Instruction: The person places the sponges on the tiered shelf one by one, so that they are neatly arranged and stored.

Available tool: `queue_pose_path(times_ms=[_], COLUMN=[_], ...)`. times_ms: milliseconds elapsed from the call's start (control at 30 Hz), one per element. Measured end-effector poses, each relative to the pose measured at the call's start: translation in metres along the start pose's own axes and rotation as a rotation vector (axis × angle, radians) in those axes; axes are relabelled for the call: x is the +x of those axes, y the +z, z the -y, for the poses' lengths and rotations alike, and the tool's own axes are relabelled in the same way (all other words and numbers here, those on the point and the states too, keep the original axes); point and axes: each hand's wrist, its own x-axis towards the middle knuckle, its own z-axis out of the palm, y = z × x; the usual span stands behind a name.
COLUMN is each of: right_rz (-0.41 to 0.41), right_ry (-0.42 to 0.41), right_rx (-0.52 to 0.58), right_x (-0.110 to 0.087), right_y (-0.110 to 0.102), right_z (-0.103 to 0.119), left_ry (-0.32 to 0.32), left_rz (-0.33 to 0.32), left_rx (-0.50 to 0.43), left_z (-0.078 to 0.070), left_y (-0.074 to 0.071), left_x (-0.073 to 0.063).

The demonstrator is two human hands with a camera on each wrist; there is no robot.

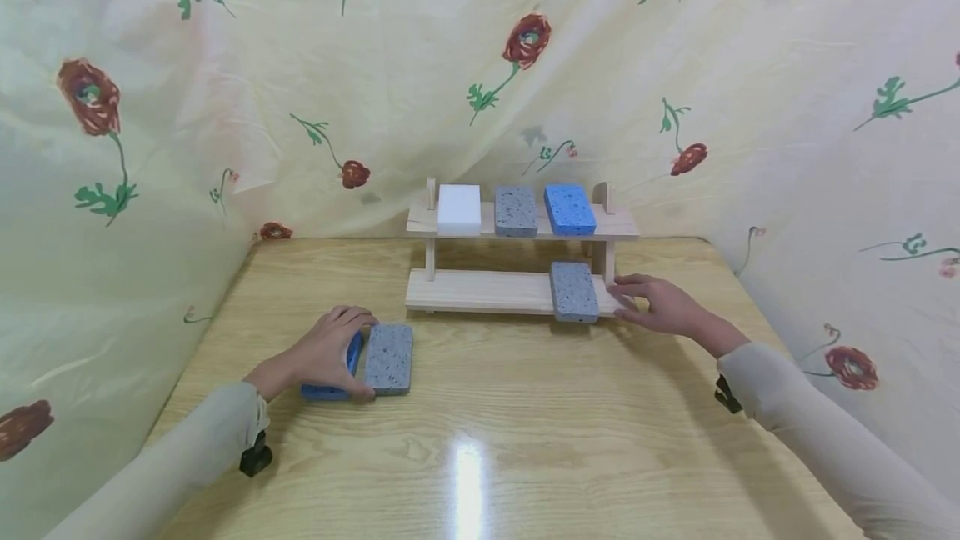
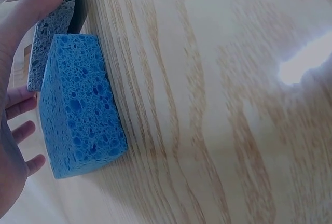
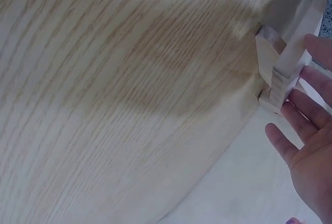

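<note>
In the head view a grey speckled sponge point(image 1: 389, 358) is at the left of the table. My left hand point(image 1: 327, 350) grips its left end, thumb at the near edge and fingers at the far edge. Under that palm lies a blue sponge point(image 2: 85, 99), partly hidden in the head view. My right hand point(image 1: 658, 304) holds the right end of the lower board of a small two-tier wooden shelf point(image 1: 480, 290), with thumb in front and fingers at the end and back. Close to these fingers, another grey sponge point(image 1: 574, 292) leans on that board.
On the upper board stand a white sponge point(image 1: 459, 210), a grey sponge point(image 1: 516, 211) and a blue sponge point(image 1: 570, 209), side by side. The wooden table point(image 1: 570, 432) reaches back to a flower-patterned cloth point(image 1: 420, 57) that hangs behind and at both sides.
</note>
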Motion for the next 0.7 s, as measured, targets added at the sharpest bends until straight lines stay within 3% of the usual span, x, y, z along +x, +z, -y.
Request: queue_pose_path(times_ms=[700], right_rz=[-0.011], right_ry=[-0.030], right_rx=[-0.017], right_x=[0.0026], right_y=[-0.0002], right_z=[-0.0016], left_ry=[0.034], left_rz=[-0.020], left_rx=[-0.002], left_z=[-0.0040], left_y=[-0.0040], left_x=[0.0071])
